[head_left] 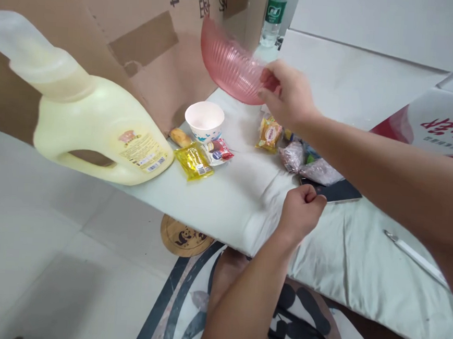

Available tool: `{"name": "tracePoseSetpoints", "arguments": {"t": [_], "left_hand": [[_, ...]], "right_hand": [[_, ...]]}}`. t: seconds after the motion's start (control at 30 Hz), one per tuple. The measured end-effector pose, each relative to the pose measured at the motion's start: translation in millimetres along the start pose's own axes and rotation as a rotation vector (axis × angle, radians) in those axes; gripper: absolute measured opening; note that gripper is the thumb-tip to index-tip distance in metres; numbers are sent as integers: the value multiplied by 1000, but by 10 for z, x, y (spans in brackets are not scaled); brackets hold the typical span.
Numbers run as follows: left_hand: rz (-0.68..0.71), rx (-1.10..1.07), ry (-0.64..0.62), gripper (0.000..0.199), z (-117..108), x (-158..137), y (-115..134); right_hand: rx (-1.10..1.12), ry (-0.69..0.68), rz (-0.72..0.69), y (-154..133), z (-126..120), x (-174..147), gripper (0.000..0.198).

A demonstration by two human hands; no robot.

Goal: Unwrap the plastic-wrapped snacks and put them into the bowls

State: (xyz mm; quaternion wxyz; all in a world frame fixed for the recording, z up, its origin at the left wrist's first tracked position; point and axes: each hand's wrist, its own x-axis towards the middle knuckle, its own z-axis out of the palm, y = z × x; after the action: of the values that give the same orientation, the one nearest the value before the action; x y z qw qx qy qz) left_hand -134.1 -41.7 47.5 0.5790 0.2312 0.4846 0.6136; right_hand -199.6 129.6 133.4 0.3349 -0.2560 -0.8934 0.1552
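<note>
A pink, see-through ribbed bowl [232,68] is tilted up on its side in the air, its rim pinched by my right hand [289,93]. My left hand [301,212] is curled into a loose fist low over the cloth, with nothing visible in it. It is close to a dark flat object [340,191] with plastic-wrapped items [292,156] lying by it. Below my right hand lies an orange-yellow snack packet [269,134]. Left of these stands a white paper cup [204,121], with a yellow packet [194,162], a red and white packet [218,152] and a wrapped pastry-like item [181,137] around it.
A large pale-yellow jug [97,123] leans in from the left. Behind it stands a cardboard box [143,32]. A water bottle [274,16] is at the back, a red and white box [430,120] at the right. A white stick-like tool [415,257] lies on the cloth [375,275].
</note>
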Motion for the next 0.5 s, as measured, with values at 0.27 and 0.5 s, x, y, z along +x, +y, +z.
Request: {"name": "tracePoseSetpoints", "arguments": {"t": [0.27, 0.5], "left_hand": [[0, -1, -6, 44, 159, 5, -69], [-4, 205, -69, 40, 453, 0, -273]], "right_hand": [[-133, 141, -169, 63, -904, -828, 15], [-292, -130, -53, 110, -306, -521, 21]]}}
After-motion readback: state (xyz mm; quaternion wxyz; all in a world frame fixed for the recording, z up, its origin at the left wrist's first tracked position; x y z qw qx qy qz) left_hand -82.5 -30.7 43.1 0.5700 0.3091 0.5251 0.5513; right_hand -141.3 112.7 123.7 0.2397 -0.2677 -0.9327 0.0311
